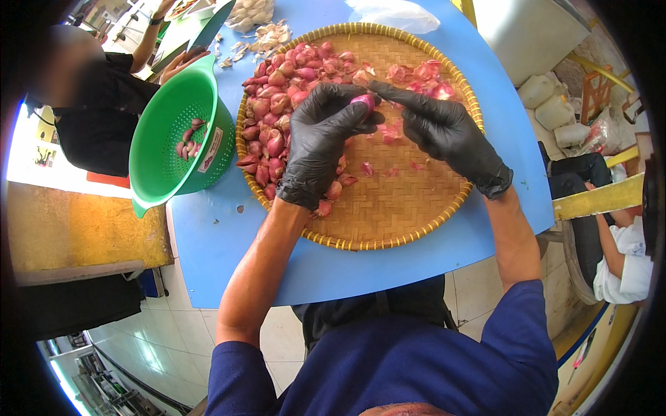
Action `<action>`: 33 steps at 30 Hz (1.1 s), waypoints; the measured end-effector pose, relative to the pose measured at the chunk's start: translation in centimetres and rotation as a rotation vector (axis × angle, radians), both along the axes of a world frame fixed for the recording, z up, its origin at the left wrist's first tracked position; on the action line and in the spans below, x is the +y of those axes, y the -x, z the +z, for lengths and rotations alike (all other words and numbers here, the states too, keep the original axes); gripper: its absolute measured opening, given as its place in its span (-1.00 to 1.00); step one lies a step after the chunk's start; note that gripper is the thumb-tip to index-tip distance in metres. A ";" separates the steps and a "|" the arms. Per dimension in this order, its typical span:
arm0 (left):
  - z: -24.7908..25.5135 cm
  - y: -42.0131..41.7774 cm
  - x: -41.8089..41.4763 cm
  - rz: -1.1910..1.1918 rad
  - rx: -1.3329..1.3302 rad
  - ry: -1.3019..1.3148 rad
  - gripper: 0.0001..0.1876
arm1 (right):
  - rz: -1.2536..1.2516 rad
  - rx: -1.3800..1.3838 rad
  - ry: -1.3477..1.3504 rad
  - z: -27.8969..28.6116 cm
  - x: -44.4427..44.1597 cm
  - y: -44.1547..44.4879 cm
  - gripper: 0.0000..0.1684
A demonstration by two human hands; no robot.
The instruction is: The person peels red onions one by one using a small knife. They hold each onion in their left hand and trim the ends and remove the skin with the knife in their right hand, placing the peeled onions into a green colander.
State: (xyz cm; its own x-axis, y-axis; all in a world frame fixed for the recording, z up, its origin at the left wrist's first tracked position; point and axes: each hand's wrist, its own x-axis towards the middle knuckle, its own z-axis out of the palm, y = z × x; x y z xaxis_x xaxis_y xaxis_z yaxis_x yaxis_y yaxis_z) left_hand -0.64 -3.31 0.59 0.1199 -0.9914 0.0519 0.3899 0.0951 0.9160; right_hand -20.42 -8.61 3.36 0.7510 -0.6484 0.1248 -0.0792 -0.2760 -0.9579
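Observation:
My left hand [322, 140], in a black glove, pinches a purple-red shallot [363, 102] between thumb and fingers. My right hand [442, 125], gloved too, is just to its right, index finger stretched towards the shallot and the other fingers curled. Whether anything is inside those curled fingers is hidden. Both hands are above a round woven bamboo tray [406, 203]. A heap of unpeeled shallots [276, 104] fills the tray's left side, partly behind my left hand. Loose shallot skins [429, 73] lie at its upper right, with a few scraps near the middle.
Left of the tray, a green plastic colander [171, 130] holds several peeled shallots [188, 143]. Garlic skins [273, 36] and a white plastic bag [395, 15] lie on the blue table [229, 270] beyond. A co-worker [104, 114] stands at the left; another person [619, 260] sits at the right.

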 end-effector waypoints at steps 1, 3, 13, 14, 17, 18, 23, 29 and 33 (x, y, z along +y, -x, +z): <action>0.0 0.0 0.0 0.000 0.000 -0.002 -0.83 | -0.012 -0.011 -0.017 0.0 0.0 0.0 -0.49; 0.0 0.2 0.0 -0.002 0.000 -0.005 -0.80 | -0.044 -0.042 -0.044 -0.3 -0.1 0.0 -0.48; 0.6 -0.1 0.3 0.072 -0.131 0.019 -0.76 | 0.010 0.196 0.083 1.5 0.6 -0.2 -0.49; 0.2 0.2 0.3 0.064 -0.124 0.029 -0.76 | -0.003 0.232 0.101 1.6 0.7 -0.1 -0.49; 0.2 0.4 0.1 0.046 -0.104 0.070 -0.81 | -0.048 0.155 0.188 0.6 0.6 0.1 -0.50; 0.1 0.2 -0.1 0.032 -0.103 0.063 -0.81 | -0.058 0.124 0.224 0.3 0.5 0.0 -0.51; -0.6 -0.6 0.4 0.005 -0.027 0.092 -0.80 | -0.042 0.101 0.053 0.6 0.7 -0.3 -0.52; 0.3 -0.3 0.5 -0.020 0.006 0.055 -0.80 | -0.035 0.054 0.042 0.9 0.5 -0.5 -0.50; 0.0 0.0 0.3 -0.058 -0.010 0.028 -0.76 | -0.030 0.056 0.210 0.8 0.2 -0.1 -0.48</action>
